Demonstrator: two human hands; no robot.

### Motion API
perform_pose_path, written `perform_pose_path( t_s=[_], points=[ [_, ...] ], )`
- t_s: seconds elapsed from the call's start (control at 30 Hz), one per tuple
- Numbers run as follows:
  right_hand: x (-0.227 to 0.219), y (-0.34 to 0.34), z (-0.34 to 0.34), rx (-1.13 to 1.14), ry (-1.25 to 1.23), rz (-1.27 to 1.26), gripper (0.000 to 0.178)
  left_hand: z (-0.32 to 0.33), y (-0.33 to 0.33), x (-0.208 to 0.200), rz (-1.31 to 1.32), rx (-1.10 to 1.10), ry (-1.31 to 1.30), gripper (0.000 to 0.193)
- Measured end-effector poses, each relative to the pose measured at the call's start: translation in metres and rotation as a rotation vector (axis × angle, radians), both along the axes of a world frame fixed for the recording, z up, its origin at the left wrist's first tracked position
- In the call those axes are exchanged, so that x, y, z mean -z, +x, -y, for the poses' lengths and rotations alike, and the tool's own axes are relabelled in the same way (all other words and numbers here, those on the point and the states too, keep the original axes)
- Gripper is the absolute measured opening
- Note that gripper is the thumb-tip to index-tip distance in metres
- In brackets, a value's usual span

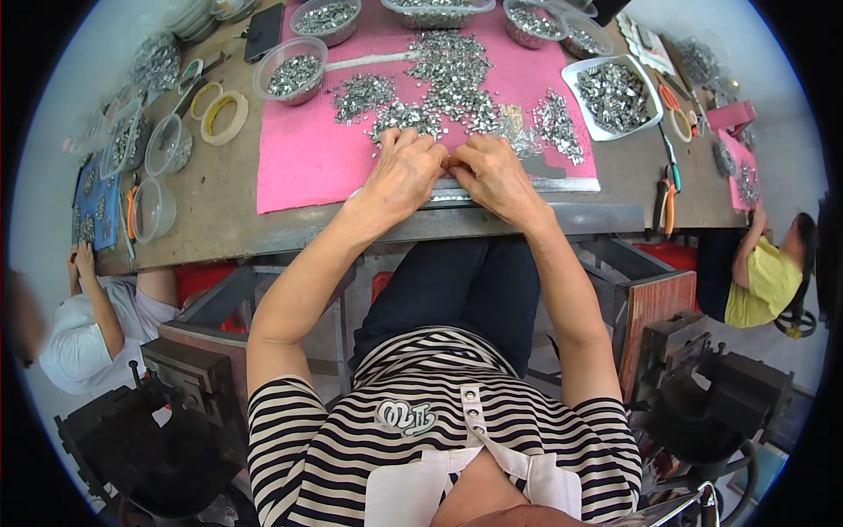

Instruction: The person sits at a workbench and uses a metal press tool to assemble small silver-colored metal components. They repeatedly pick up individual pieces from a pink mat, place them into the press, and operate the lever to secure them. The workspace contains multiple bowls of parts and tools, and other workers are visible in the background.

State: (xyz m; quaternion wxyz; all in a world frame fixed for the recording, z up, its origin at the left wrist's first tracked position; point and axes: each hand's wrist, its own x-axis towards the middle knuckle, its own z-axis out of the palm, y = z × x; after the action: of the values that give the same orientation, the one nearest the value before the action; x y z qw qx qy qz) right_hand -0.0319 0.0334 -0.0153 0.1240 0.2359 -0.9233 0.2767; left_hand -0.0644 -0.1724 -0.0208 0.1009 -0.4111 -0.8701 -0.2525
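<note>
My left hand (406, 169) and my right hand (497, 173) meet at the front of a pink mat (297, 167), fingers bent and fingertips pinched close together. Whatever is between the fingertips is too small and too covered to name. Under and beside the hands, a silvery metal strip (566, 185) runs along the mat's front edge. Just beyond my fingers lie loose heaps of small shiny metal pieces (452, 75). A smaller heap of these pieces (557, 127) lies to the right of my right hand, with some thin pale wire-like bits (520, 136) nearer to it.
Clear tubs of metal pieces (292, 75) line the back, and a white square dish (612, 97) stands right. Tape rolls (225, 119) and an overturned clear tub (155, 211) are left. Orange-handled pliers (666, 206) lie at the right edge. Co-workers sit at both sides.
</note>
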Motion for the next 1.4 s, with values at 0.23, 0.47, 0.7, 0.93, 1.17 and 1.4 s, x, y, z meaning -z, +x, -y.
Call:
perform_pose_path(
  t_s=[0.23,0.47,0.7,0.93,1.17,1.4],
  points=[
    [-0.013,0.012,-0.015,0.035,-0.255,0.128,0.009,0.0,0.025,-0.015,0.26,0.011,0.261,0.008],
    [-0.016,0.041,-0.014,0.135,-0.334,-0.002,0.01,-0.016,0.054,-0.001,0.25,-0.018,0.403,0.011],
    [-0.008,0.043,-0.016,0.206,-0.392,-0.008,0.013,-0.02,0.056,0.002,0.124,-0.027,0.368,0.013],
    [-0.001,0.058,-0.008,0.119,-0.336,-0.04,0.014,-0.02,0.056,0.002,0.054,-0.012,0.334,0.015],
    [0.005,0.061,-0.006,0.079,-0.236,-0.092,0.016,-0.015,0.049,0.006,0.125,0.055,0.407,0.014],
    [-0.002,0.055,-0.01,0.036,-0.198,-0.044,0.015,-0.012,0.047,0.006,0.236,0.061,0.438,0.014]
  ],
)
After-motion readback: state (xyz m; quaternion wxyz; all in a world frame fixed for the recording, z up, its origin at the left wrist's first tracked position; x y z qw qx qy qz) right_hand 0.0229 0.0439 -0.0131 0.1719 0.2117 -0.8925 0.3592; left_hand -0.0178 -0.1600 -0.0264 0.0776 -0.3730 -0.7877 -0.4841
